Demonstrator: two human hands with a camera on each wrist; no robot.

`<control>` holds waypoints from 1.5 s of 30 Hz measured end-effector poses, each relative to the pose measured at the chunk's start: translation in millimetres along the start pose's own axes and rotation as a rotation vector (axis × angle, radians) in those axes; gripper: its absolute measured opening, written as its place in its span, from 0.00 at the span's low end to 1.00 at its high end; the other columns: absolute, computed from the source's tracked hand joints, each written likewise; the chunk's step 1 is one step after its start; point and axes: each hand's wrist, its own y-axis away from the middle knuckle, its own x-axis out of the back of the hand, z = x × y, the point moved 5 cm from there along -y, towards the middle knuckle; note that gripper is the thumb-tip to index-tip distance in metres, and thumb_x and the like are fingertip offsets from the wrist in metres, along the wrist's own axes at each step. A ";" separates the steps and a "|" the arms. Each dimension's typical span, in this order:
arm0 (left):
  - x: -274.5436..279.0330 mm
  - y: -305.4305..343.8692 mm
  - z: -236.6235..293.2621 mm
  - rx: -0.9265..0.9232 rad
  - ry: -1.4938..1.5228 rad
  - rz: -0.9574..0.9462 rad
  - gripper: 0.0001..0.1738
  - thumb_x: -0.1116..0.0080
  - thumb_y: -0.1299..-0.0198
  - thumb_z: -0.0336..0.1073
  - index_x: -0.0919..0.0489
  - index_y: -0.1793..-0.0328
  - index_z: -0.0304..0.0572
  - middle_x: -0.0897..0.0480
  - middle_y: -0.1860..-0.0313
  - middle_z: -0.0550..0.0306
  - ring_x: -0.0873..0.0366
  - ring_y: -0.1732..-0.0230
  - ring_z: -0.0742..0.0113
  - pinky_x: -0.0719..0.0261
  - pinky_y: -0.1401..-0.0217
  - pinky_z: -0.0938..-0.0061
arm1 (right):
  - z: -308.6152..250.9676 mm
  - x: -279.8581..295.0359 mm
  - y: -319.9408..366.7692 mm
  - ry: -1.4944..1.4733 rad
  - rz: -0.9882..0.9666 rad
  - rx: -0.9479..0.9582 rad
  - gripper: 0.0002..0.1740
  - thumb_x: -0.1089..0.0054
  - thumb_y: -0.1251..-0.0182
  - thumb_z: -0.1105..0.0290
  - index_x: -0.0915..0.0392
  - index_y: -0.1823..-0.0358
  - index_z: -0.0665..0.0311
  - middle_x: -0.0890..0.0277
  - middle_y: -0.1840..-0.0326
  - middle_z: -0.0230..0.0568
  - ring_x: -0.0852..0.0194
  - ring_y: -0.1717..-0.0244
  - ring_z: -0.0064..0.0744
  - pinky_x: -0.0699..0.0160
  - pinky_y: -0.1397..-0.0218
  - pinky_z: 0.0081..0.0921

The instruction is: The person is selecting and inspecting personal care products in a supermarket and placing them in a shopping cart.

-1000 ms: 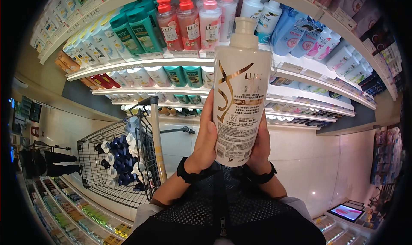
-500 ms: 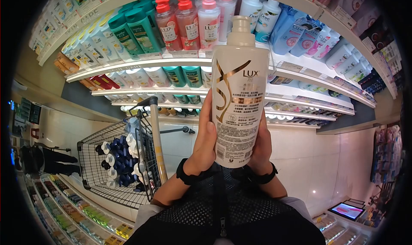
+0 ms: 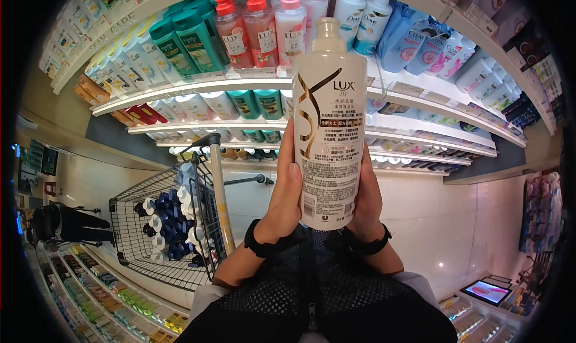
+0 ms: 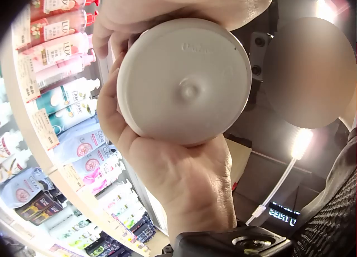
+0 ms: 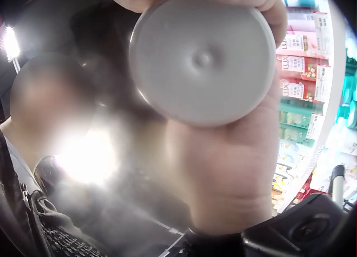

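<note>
A white pump bottle of LUX shampoo (image 3: 336, 139) stands nearly upright before my chest, its printed back label facing me. My left hand (image 3: 284, 190) grips its left side, the thumb lying along the edge. On the other side my right hand (image 3: 367, 196) holds it too, the fingers mostly hidden behind the bottle. Both hands are around the lower half. From below, the left wrist view shows the round bottle base (image 4: 187, 109) between the two palms; the same base (image 5: 223, 73) fills the top of the right wrist view.
Ahead, shelves hold red LUX pump bottles (image 3: 235, 34), green bottles (image 3: 195, 40), Dove bottles (image 3: 372, 25) and blue CLEAR pouches (image 3: 399, 40). A wire shopping cart (image 3: 135, 193) carrying several blue and white bottles stands left. Beyond it is a person in dark clothes (image 3: 72, 223).
Both hands have shifted the shampoo bottle slightly left and up in the head view. Its label reads sharper now. The grip stays the same.
</note>
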 end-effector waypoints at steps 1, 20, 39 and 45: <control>0.0 0.2 -0.3 0.002 -0.003 0.001 0.33 0.75 0.35 0.46 0.65 0.31 0.34 0.59 0.30 0.49 0.58 0.31 0.63 0.60 0.32 0.72 | 0.2 0.5 0.0 0.000 0.002 -0.001 0.30 0.73 0.33 0.59 0.61 0.34 0.66 0.47 0.37 0.44 0.43 0.39 0.33 0.42 0.39 0.30; -1.5 -1.4 1.1 0.006 -0.044 0.026 0.33 0.76 0.35 0.48 0.63 0.31 0.35 0.58 0.31 0.49 0.57 0.31 0.62 0.59 0.32 0.70 | -2.9 1.1 -3.1 -0.011 0.010 -0.001 0.29 0.72 0.35 0.61 0.57 0.35 0.66 0.44 0.39 0.43 0.42 0.40 0.31 0.41 0.39 0.29; -4.6 -9.2 4.4 0.059 0.036 -0.008 0.32 0.75 0.35 0.43 0.67 0.31 0.35 0.62 0.29 0.50 0.63 0.29 0.63 0.65 0.31 0.74 | -2.3 1.7 -5.8 -0.237 0.109 -0.126 0.24 0.74 0.33 0.63 0.48 0.38 0.65 0.35 0.45 0.42 0.32 0.49 0.32 0.31 0.46 0.29; -7.0 -10.1 2.8 0.067 0.076 -0.080 0.36 0.73 0.36 0.49 0.70 0.31 0.36 0.63 0.29 0.50 0.64 0.29 0.63 0.64 0.32 0.74 | -13.1 -6.9 -6.3 -0.411 0.057 -0.150 0.23 0.73 0.31 0.59 0.38 0.45 0.66 0.30 0.51 0.43 0.27 0.54 0.32 0.27 0.51 0.28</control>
